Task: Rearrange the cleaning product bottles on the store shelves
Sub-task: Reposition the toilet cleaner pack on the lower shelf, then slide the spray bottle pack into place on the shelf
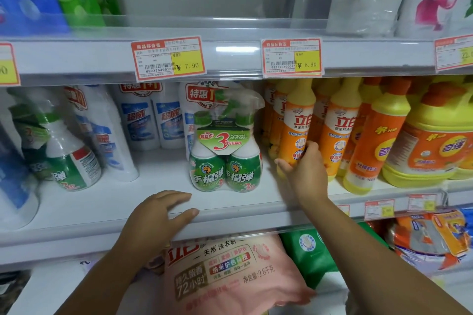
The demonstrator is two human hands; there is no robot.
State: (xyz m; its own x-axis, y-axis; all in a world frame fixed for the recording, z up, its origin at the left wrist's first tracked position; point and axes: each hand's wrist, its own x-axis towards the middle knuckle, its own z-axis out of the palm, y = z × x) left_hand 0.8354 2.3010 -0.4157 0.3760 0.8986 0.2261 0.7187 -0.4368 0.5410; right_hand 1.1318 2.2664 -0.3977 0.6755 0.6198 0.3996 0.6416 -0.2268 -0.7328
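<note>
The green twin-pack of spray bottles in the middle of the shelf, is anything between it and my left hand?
Nothing visible. The left hand rests on the shelf's front edge, and only bare shelf lies between it and the green twin-pack. The right hand is off to the side on an orange bottle.

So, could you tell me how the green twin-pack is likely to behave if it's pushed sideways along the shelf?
The green twin-pack will probably slide as one unit, since film wraps both bottles. Two bases side by side suggest it resists tipping. The loose film near the trigger tops looks crinkly and may snag on neighbours.
</note>
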